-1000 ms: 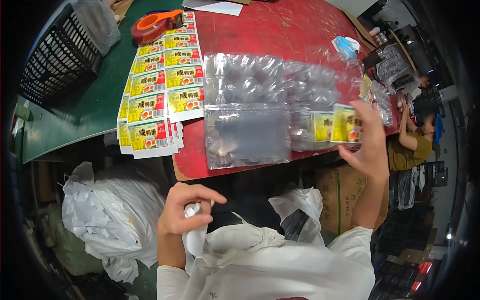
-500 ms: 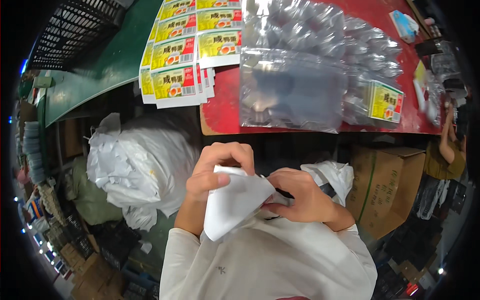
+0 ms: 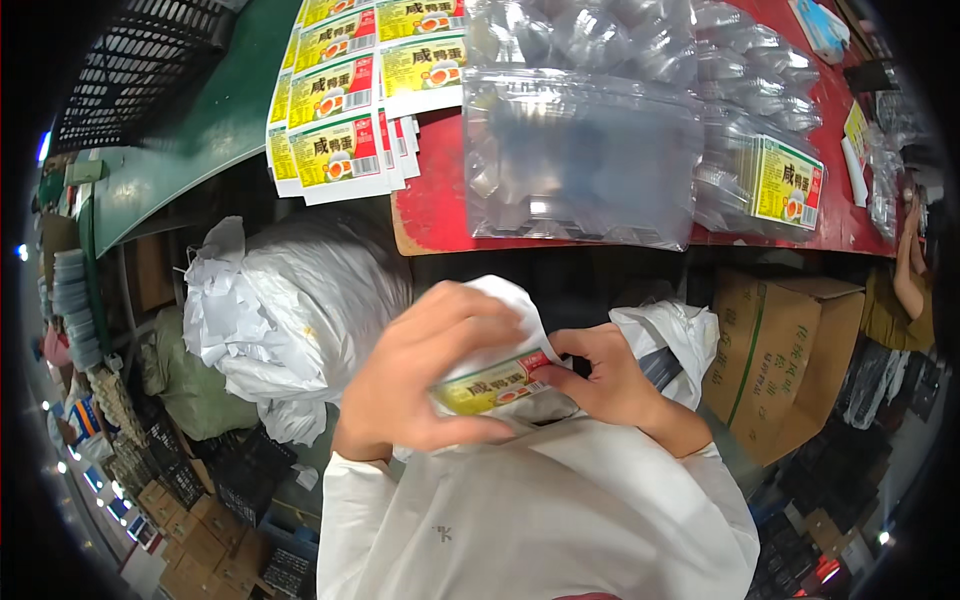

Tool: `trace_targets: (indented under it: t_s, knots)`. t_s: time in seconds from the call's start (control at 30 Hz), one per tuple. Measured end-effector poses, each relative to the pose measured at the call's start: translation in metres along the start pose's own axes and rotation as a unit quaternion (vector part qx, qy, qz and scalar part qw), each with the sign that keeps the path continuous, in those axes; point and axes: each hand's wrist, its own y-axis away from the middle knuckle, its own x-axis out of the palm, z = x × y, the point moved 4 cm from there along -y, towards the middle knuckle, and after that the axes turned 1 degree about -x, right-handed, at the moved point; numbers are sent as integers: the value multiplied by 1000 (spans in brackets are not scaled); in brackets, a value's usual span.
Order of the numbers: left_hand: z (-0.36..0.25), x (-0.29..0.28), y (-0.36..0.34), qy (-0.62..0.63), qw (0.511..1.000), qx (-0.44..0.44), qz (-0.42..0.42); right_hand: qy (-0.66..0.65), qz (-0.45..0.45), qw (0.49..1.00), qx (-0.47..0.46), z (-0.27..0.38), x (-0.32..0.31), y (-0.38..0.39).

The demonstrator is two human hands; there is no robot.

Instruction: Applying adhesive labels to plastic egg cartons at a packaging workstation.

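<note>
In front of my body is a small stack of yellow, red and green printed labels [image 3: 495, 388], with white backing paper curling up behind it. My right hand [image 3: 620, 385] pinches the right edge of the labels between thumb and forefinger. Across their left side lies my left hand [image 3: 420, 365], its fingers stretched out and the thumb apart below. The fingers cover part of the paper, so any contact there is hard to make out.
Ahead, the red table [image 3: 430, 200] bears printed label sheets [image 3: 335, 155], clear plastic egg trays [image 3: 580, 150] and a label stack [image 3: 788, 185]. A white sack [image 3: 290, 310] stands left below it, a cardboard box [image 3: 780, 360] right. Another person's arm [image 3: 908, 265] shows far right.
The white paper has been turned so the printed face now shows. My left hand has gone from pinching the paper's top edge to lying spread across it. My right hand keeps its pinch.
</note>
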Motion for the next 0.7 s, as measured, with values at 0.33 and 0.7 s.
trace_targets:
  t_s: [0.33, 0.7]
  knots:
    - [31, 50, 6, 73, 985, -139, 68, 145, -73, 972, -168, 25, -26, -7]
    - [24, 56, 20, -42, 994, -103, 3, 203, -34, 961, -187, 22, -13, -8]
